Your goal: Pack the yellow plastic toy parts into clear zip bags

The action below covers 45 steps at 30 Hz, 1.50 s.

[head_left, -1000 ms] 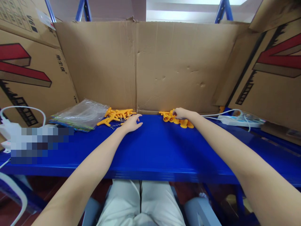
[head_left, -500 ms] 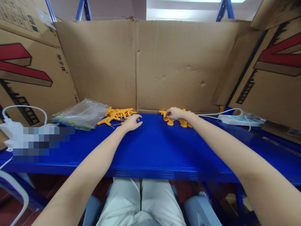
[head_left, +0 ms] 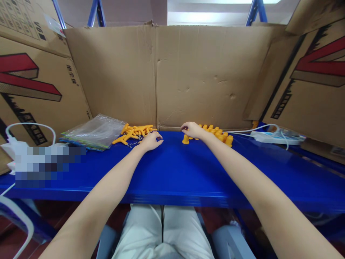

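In the head view, my right hand [head_left: 193,130] has its fingers closed round the top of a yellow flared-base plastic piece [head_left: 185,139]. That piece stands upright at the blue surface, its upper part hidden by the fingers. Behind and right of this hand, several similar yellow pieces [head_left: 228,140] stand together, partly covered by my wrist. My left hand [head_left: 151,141] rests with thumb and fingers apart and nothing between them. Beside it lies a heap of yellow T-shaped handles [head_left: 131,133] with thin metal chains [head_left: 132,145].
Clear plastic bags [head_left: 94,131] lie left of the heap. White chargers and cables [head_left: 18,149] sit at the far left, partly pixelated. A white power strip [head_left: 275,138] lies at the right. Cardboard walls [head_left: 205,79] enclose the back and sides of the blue shelf [head_left: 172,172].
My right hand has shifted left, and the yellow piece at its fingers has gone from tilted to upright. More of the standing yellow pieces show behind it. My left hand has stayed nearly still.
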Each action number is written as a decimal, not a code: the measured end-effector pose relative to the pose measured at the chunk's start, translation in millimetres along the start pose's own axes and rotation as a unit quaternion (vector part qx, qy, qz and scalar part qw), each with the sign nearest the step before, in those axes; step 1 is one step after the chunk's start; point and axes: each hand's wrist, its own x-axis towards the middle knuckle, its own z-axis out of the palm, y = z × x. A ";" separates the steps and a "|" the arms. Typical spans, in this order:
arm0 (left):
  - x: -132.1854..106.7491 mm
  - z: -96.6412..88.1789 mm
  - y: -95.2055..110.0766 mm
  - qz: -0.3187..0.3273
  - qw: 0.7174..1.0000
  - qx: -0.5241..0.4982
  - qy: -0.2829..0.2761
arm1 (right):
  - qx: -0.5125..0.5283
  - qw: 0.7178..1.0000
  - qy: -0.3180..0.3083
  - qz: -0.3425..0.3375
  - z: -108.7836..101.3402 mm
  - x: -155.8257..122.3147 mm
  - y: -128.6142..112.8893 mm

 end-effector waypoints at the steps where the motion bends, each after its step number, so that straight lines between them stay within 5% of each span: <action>1: 0.0 0.1 0.3 0.000 1.000 0.000 0.000 | 0.023 0.999 0.017 0.018 6.1 -1.9 3.2; 4: 0.0 -0.1 1.1 -0.002 1.000 0.002 0.000 | 0.120 0.984 0.073 0.105 31.1 -11.6 12.7; 8: -0.7 -6.1 1.7 -0.057 0.997 0.038 0.039 | 0.239 0.956 0.067 0.157 60.3 -22.7 17.0; 12: -5.0 -18.7 -2.9 -0.195 0.966 0.100 0.135 | 0.268 0.954 0.035 0.134 65.1 -24.9 12.1; 16: -11.2 -24.2 -16.8 -0.273 0.942 0.128 0.147 | 0.227 0.968 -0.003 0.105 59.6 -26.7 8.8; 21: -11.0 -18.6 -32.9 -0.283 0.951 0.091 0.084 | 0.187 0.977 -0.029 0.098 57.4 -29.6 7.9; 27: -6.4 -13.6 -35.1 -0.263 0.955 0.080 0.108 | 0.173 0.980 -0.041 0.087 53.5 -31.8 3.6; 41: -6.8 -6.3 -40.4 -0.266 0.961 0.069 0.041 | 0.165 0.982 -0.048 0.082 52.6 -32.9 2.5; 45: -8.9 -5.9 -40.0 -0.260 0.959 0.088 0.068 | 0.163 0.982 -0.052 0.082 51.3 -33.3 1.0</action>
